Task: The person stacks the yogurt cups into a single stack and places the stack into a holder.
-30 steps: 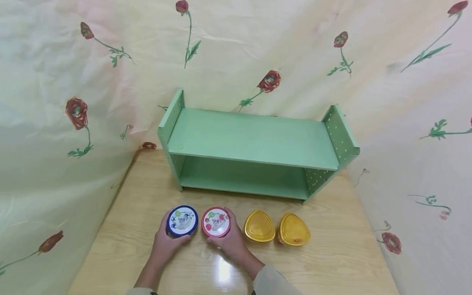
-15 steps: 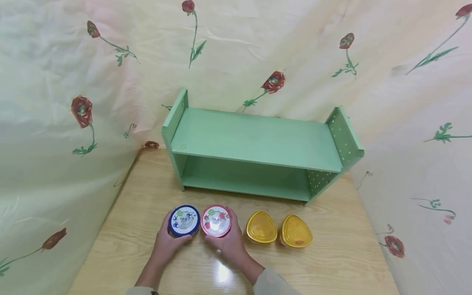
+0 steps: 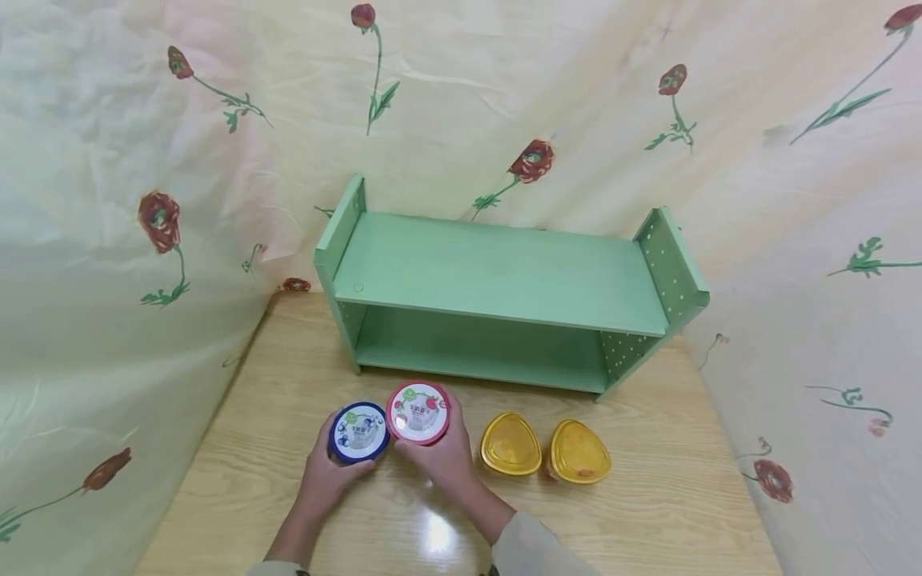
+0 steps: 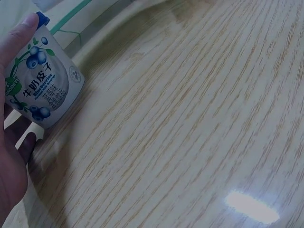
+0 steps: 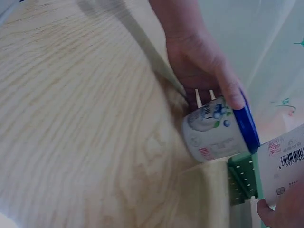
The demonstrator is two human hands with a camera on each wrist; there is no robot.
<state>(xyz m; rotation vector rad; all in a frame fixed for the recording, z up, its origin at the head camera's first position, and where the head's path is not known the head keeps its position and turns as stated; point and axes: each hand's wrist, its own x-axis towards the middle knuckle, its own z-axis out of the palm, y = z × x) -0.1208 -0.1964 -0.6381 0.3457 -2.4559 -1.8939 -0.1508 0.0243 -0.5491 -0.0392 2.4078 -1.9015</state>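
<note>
My left hand (image 3: 322, 474) grips a round tub with a blue lid (image 3: 358, 433), thumb on the near side. Blueberries are printed on the white wall of that blue-lidded tub (image 4: 47, 78) in the left wrist view, and it stands upright on the table. To its right, my right hand (image 3: 448, 462) grips a similar tub with a pink-red lid (image 3: 418, 413) and strawberry pictures. In the right wrist view the wall of the pink-lidded tub (image 5: 287, 164) is raised to about the height of the blue lid, off the table.
Two yellow-lidded rounded-triangular containers (image 3: 511, 444) (image 3: 579, 453) stand to the right of my right hand. Behind everything is a green two-tier shelf (image 3: 497, 272) with raised side panels. Flower-patterned cloth (image 3: 216, 160) surrounds the wooden table (image 3: 648, 520) at the back and sides.
My right hand has lifted the pink-lidded tub from the table and shifted it slightly toward the shelf. My left hand stays on the blue-lidded tub. The head view has shifted slightly.
</note>
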